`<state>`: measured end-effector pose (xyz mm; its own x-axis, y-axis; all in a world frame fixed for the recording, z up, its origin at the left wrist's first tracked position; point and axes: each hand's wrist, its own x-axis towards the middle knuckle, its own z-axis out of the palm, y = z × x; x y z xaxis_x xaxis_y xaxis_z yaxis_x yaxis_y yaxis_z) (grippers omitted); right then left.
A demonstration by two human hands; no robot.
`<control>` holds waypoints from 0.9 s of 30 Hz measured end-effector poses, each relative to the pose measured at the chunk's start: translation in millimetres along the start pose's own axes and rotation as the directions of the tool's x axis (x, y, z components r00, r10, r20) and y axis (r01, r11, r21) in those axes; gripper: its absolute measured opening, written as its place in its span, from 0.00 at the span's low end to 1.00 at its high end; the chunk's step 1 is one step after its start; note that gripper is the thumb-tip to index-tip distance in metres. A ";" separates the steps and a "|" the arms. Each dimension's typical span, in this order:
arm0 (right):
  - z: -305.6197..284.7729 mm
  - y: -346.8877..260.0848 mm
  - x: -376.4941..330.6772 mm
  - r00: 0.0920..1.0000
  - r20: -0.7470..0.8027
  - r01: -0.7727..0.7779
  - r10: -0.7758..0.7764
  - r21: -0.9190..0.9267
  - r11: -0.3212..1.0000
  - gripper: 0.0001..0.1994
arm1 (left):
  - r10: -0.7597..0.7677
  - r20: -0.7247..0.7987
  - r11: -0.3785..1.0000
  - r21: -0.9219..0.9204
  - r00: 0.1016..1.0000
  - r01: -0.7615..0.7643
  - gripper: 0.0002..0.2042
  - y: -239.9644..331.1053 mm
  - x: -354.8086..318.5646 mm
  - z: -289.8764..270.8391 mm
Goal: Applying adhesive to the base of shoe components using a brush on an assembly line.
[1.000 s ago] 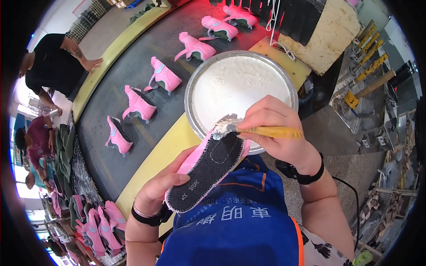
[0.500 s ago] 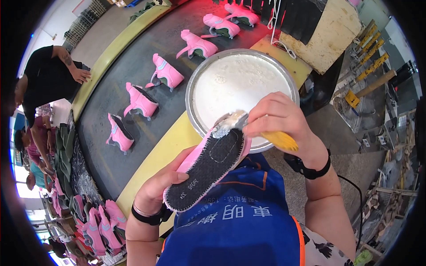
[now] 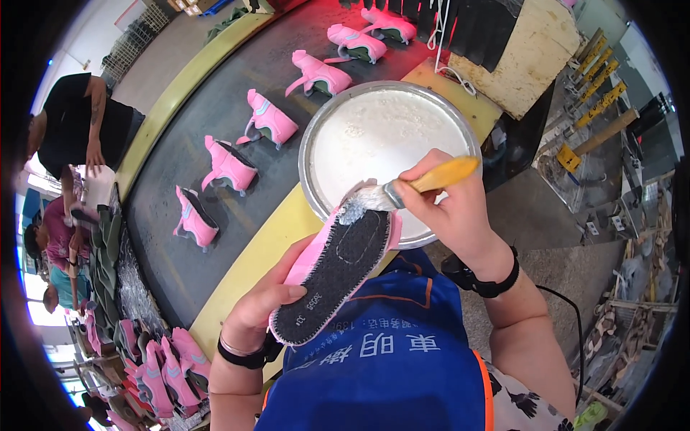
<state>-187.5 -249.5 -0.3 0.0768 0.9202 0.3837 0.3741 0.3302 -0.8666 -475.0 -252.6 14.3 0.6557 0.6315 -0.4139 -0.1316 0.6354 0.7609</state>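
Observation:
My left hand (image 3: 267, 300) grips a pink shoe upper (image 3: 338, 269) turned bottom-up, its black insole facing me. My right hand (image 3: 449, 208) holds a brush with a yellow handle (image 3: 413, 188). The brush's white, glue-wet bristles touch the toe end of the black insole. Just behind both hands sits a round metal bowl (image 3: 460, 122) full of white glue, resting on the yellow edge of the conveyor.
A dark conveyor belt (image 3: 180, 237) carries several pink shoe uppers (image 3: 228, 165) in a row toward the upper right. Another person in black (image 3: 79, 129) stands at its far side. More pink uppers (image 3: 162, 370) are stacked at lower left. Metal racks stand at right.
The brush has swung so its handle now points up and right, and the bristles rest on the toe end. The shoe in my left hand stays about where it was.

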 end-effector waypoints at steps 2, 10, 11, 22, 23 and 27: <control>0.2 0.7 -0.6 0.999 -0.025 -0.021 0.020 -0.038 0.999 0.05 | 0.030 -0.001 0.999 0.038 1.000 -0.030 0.48 -3.8 1.9 -2.0; 17.0 -2.0 0.5 0.968 -0.248 -0.019 0.046 0.110 0.994 0.08 | 0.250 -0.058 0.925 0.310 0.966 -0.221 0.51 -20.2 7.9 -3.9; 17.5 -3.9 -1.9 0.974 -0.217 -0.051 0.066 0.073 0.996 0.08 | 0.254 -0.055 0.925 0.306 0.966 -0.226 0.51 -21.8 7.9 -4.2; 23.5 -4.9 5.4 0.963 -0.271 0.018 -0.005 0.048 0.999 0.09 | 0.457 0.040 0.736 0.544 0.889 -0.403 0.53 -43.4 15.1 -33.5; 25.1 -6.1 2.5 0.972 -0.235 -0.021 0.028 0.033 0.999 0.09 | 0.471 0.048 0.721 0.555 0.881 -0.415 0.53 -45.1 13.5 -35.7; 38.0 -18.4 -23.7 0.987 -0.146 -0.072 0.061 -0.074 0.995 0.09 | 0.548 0.041 0.700 0.524 0.836 -0.485 0.52 -56.5 1.3 -42.8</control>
<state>-231.4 -269.4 -5.6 0.2337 0.8981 0.3726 0.4345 0.2464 -0.8663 -498.4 -268.6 -50.5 0.5066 0.8573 0.0913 -0.0204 -0.0940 0.9954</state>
